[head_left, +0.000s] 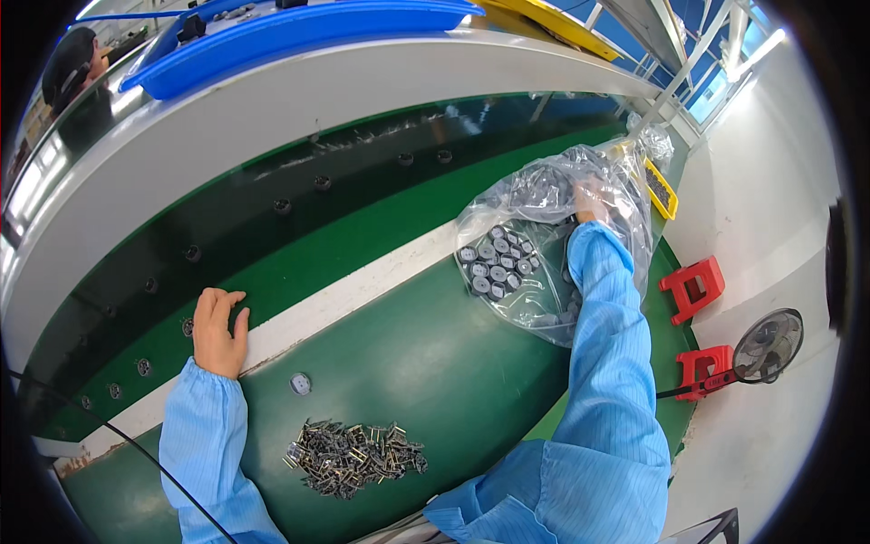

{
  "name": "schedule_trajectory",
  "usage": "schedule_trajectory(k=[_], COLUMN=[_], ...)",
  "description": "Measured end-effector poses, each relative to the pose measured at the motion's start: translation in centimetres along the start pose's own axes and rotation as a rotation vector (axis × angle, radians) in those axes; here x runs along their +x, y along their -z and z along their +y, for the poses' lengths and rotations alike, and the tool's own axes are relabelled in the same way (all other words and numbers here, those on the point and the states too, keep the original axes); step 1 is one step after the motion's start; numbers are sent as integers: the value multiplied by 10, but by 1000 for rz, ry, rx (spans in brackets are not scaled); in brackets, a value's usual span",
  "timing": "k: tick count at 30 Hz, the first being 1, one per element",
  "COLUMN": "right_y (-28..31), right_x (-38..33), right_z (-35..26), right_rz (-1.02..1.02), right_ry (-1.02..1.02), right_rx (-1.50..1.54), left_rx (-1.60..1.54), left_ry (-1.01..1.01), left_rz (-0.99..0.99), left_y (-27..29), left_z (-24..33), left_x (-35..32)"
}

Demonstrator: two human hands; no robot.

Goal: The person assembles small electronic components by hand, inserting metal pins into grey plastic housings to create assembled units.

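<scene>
My left hand (pixel 219 332) rests palm down over the white strip beside the green belt, thumb apart from the fingers, holding nothing that I can see. Just left of its fingers lies a small dark round part (pixel 188 326). Inside a clear plastic bag (pixel 527 193) is my right hand (pixel 589 198), blurred behind the film, its fingers hidden. Several grey-black round parts (pixel 497 263) are heaped in the bag's mouth. One round grey part (pixel 300 384) lies alone on the green tabletop, behind a pile of small metal-and-black pieces (pixel 355 458).
More round parts (pixel 282 207) are spaced along the dark green belt (pixel 362 218). A blue tray (pixel 299 45) sits on the ledge beyond. At right are a yellow bin (pixel 662 189), red stools (pixel 693 288) and a fan (pixel 768 344). Another person (pixel 77 68) is at far left.
</scene>
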State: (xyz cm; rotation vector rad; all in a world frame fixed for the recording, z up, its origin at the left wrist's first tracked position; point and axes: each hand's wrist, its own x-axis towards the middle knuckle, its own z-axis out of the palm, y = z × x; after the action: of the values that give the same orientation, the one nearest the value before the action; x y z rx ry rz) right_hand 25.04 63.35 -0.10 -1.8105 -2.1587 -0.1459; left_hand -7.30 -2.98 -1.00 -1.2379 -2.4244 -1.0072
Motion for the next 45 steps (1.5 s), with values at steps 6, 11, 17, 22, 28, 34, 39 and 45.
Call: schedule_trajectory(k=[6, 11, 17, 22, 28, 34, 39, 45], right_y=[13, 20, 39, 42, 89, 58, 63, 78], right_x=[-44, -70, -150, -193, -225, -214, -238, -265], right_z=[-27, 0, -39, -43, -67, -96, -102, -110], right_rz=[9, -117, -104, -35, -44, 20, -23, -19], right_ry=[358, 419, 477, 556, 658, 502, 598, 795], right_rx=[78, 317, 387, 368, 557, 570, 608, 746], left_rx=[-11, -66, -49, -62, -102, -112, -55, -393], left_ry=[4, -7, -72, -107, -20, -25, -26, -88], left_rz=[-21, -36, 8, 2, -25, -32, 42, 229], left_y=[8, -2, -2, -10, -3, -7, 5, 51], left_z=[-2, 0, -9, -16, -8, -9, 0, 54], left_x=[-3, 3, -4, -2, 2, -1, 2, 23])
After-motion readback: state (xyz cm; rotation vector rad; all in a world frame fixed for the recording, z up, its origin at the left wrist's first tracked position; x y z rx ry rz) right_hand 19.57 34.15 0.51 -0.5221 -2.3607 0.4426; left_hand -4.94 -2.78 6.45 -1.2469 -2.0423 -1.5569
